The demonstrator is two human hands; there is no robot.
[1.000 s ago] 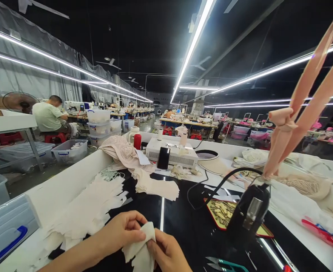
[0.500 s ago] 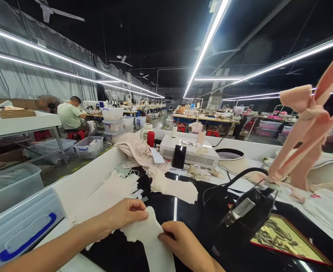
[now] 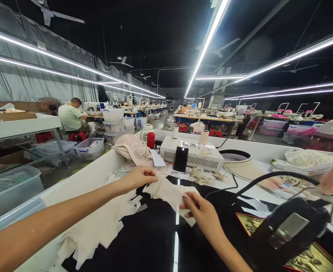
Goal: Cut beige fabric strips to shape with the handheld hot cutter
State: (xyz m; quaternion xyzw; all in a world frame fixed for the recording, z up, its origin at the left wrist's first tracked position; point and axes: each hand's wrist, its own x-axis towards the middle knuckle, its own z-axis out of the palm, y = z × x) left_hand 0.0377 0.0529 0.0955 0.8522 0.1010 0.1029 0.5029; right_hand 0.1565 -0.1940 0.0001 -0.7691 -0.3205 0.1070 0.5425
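Note:
A cream cut fabric piece (image 3: pixel 168 192) stretches between my two hands, over the spot where a small stack of similar pieces lies on the black tabletop (image 3: pixel 144 238). My left hand (image 3: pixel 142 176) pinches its far left end. At the near right end, my right hand (image 3: pixel 199 207) has thumb and fingers closed on the edge. The stack's lower corners show beneath the right fingers; the rest is mostly covered. Left of the hands spreads a larger pile of cream fabric pieces (image 3: pixel 98 223).
Behind the hands stand a black phone (image 3: pixel 181 159), a white machine box (image 3: pixel 193 153) and a red thread cone (image 3: pixel 151 140). A black device (image 3: pixel 288 230) on the right partly covers a yellow tray (image 3: pixel 315 258) of metal parts. A seated co-worker (image 3: pixel 71 117) is far left.
Both hands have moved forward, carrying the fabric piece from the near edge to the stack. The black device and pink straps have shifted right in view.

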